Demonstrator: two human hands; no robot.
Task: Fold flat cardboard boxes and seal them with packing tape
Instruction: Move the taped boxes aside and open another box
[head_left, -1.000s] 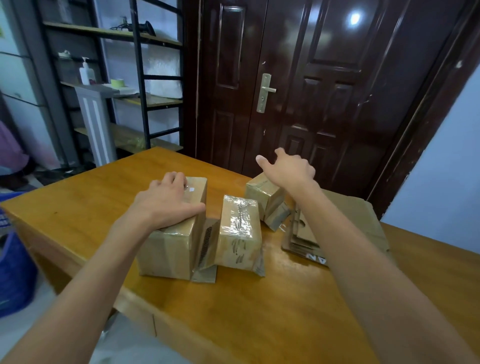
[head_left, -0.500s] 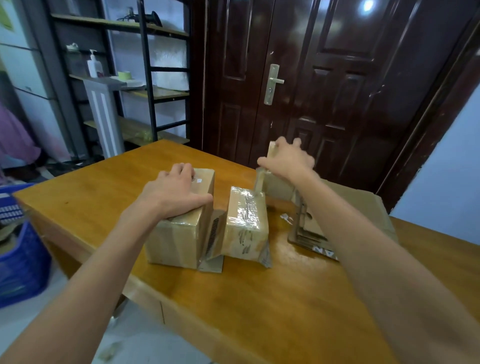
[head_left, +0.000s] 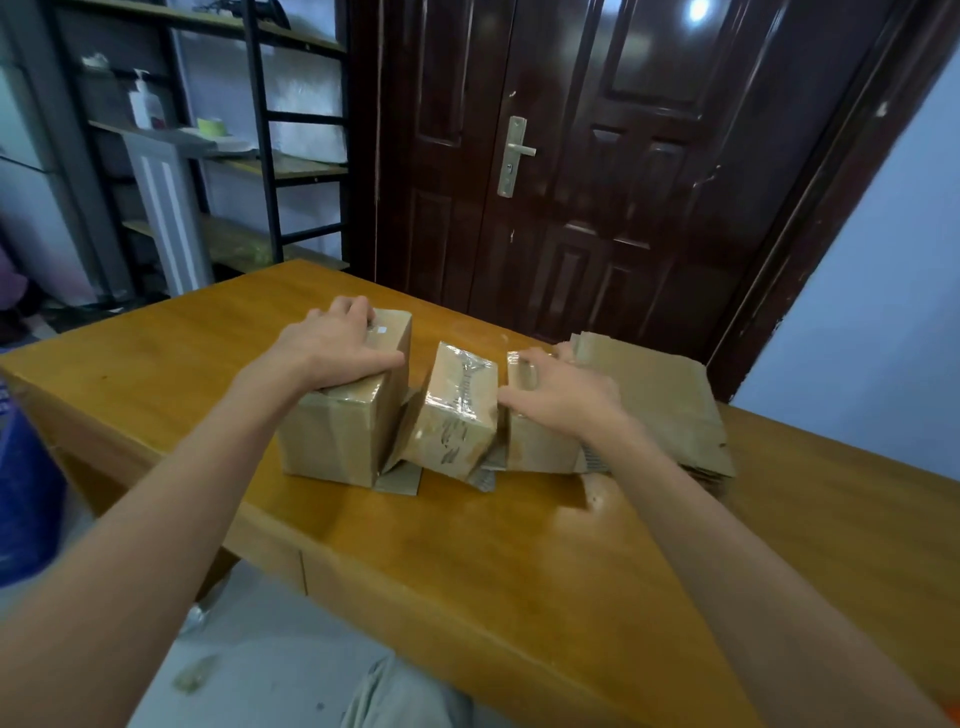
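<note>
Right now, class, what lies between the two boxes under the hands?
In the head view, a tilted taped box stands between the left box and right box.

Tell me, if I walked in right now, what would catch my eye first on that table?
Three taped cardboard boxes in a row on the wooden table: the left hand grips the left box, the middle box leans tilted between its neighbours, and the right hand holds the right box. Just right of them lies a stack of flat cardboard. Behind the table stands a dark wooden door.
</note>
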